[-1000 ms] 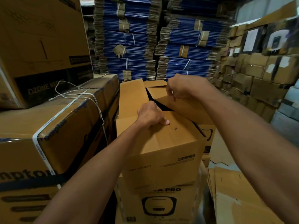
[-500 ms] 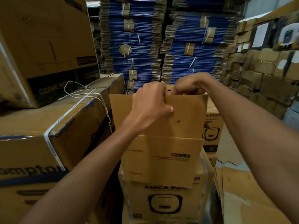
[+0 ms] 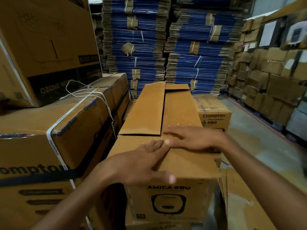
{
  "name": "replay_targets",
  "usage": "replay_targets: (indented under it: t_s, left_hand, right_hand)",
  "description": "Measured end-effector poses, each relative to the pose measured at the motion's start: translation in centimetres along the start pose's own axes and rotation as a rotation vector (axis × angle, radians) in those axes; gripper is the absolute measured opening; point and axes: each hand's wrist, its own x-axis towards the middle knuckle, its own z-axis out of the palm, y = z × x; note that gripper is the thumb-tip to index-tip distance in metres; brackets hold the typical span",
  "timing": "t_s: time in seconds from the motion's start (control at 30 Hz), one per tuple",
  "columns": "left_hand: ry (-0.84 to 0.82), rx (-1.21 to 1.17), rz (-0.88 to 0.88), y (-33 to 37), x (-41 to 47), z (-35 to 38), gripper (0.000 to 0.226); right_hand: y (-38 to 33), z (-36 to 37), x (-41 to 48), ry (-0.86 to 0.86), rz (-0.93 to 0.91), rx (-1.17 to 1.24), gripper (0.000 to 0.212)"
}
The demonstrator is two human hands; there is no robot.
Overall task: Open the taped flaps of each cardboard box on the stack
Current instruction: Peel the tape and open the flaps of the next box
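Both hands are down flat on the plain box (image 3: 181, 112), nothing gripped.

- Left hand (image 3: 141, 165): palm down on the near end, fingers straight and slightly spread, pointing up and to the right. Thumb sits at the near edge.
- Right hand (image 3: 192, 138): palm down just beyond the left one, fingers straight, pointing left across the seam. Its fingertips are just beside the left hand's; can't tell if they touch.
- The plain box lies lengthwise on top of the printed box (image 3: 167, 201), the one marked AMICA PRO, and looks pressed flat. Its near edge overhangs the printed face slightly.
- Two long panels run away from the person with a seam between them. The left panel (image 3: 146, 112) sits a bit proud, with a dark gap under its near edge.
- To the left: a strapped box (image 3: 49, 135) touching the stack, a bigger dark-printed box (image 3: 44, 47) on top of it, and a loose white cord (image 3: 86, 93) lying across it.
- Behind: a second printed box (image 3: 214, 115), then tall bundles of blue flat cartons (image 3: 147, 47).
- To the right: a wall of stacked boxes (image 3: 274, 77), and flat cardboard sheets (image 3: 240, 201) on the floor (image 3: 259, 135).
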Motion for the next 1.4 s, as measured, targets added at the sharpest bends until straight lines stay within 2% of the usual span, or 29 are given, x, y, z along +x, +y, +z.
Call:
replay_targets:
  t_s: [0.07,0.13,0.17,0.2,0.27,0.43,0.53,0.6,0.7,0.8,0.87,0.93,1.0,1.03,1.13,1.27,1.33,1.4]
  left_hand:
    - [0.054,-0.088,0.1,-1.9,1.0,-0.1,0.063]
    - [0.326,-0.208,0.093,-4.1,2.6,-0.2,0.029]
    - [0.468,-0.259,0.061,-5.0,3.5,-0.3,0.024]
    - [0.564,-0.276,0.037,-5.6,4.4,-0.4,0.022]
    - [0.638,-0.197,0.04,-6.0,6.4,-0.7,0.022]
    - [0.456,0.202,0.028,-5.6,10.0,-1.1,0.039]
    - [0.49,0.4,-0.01,-5.4,10.1,-2.1,0.043]
    - [0.604,0.459,-0.001,-5.4,9.3,-2.9,0.035]
    - [0.873,0.416,-0.009,-6.1,7.5,-4.7,0.017]
    - [1.066,0.351,-0.091,-7.6,5.0,-6.6,0.023]
    - [1.131,0.35,-0.216,-9.1,3.1,-7.7,0.023]
    - [1.086,0.377,-0.425,-10.9,1.6,-8.3,0.026]
    - [0.907,0.413,-0.587,-12.1,1.3,-8.1,0.032]
    - [0.8,0.419,-0.6,-12.4,1.4,-7.7,0.037]
    - [0.54,0.366,-0.461,-12.3,3.1,-6.3,0.056]
    - [0.212,0.198,-0.325,-11.4,5.4,-5.6,0.057]
    - [0.174,0.146,-0.232,-11.1,6.5,-5.1,0.05]
    - [0.269,0.057,-0.172,-10.4,7.7,-3.7,0.048]
  right_hand:
    - [0.2,2.6,-0.2,0.136,-0.002,-0.063,0.086]
    - [0.2,4.4,-0.2,0.303,0.007,-0.117,0.09]
    - [0.2,5.1,-0.1,0.364,0.007,-0.163,0.089]
    - [0.1,5.5,0.1,0.409,-0.002,-0.211,0.087]
    - [0.1,5.9,0.4,0.461,-0.013,-0.276,0.083]
    - [0.2,6.3,0.6,0.536,0.011,-0.305,0.082]
    - [0.4,6.6,0.6,0.56,0.017,-0.31,0.082]
    - [0.3,6.8,0.6,0.566,0.009,-0.31,0.08]
    - [0.4,7.0,0.4,0.57,0.005,-0.272,0.077]
    - [1.1,7.0,0.0,0.583,0.02,-0.224,0.077]
    - [1.4,6.9,-0.3,0.586,0.054,-0.219,0.076]
    - [1.9,7.0,-0.4,0.593,0.086,-0.225,0.08]
    - [2.4,7.3,-0.7,0.602,0.101,-0.228,0.087]
    - [2.9,7.5,-1.0,0.606,0.111,-0.229,0.088]
    - [4.1,7.1,-2.2,0.59,0.166,-0.214,0.087]
    - [6.5,5.7,-3.8,0.541,0.256,-0.202,0.061]
    - [8.0,5.0,-4.3,0.583,0.309,-0.165,0.054]
    - [8.8,4.2,-4.8,0.598,0.383,-0.139,0.056]
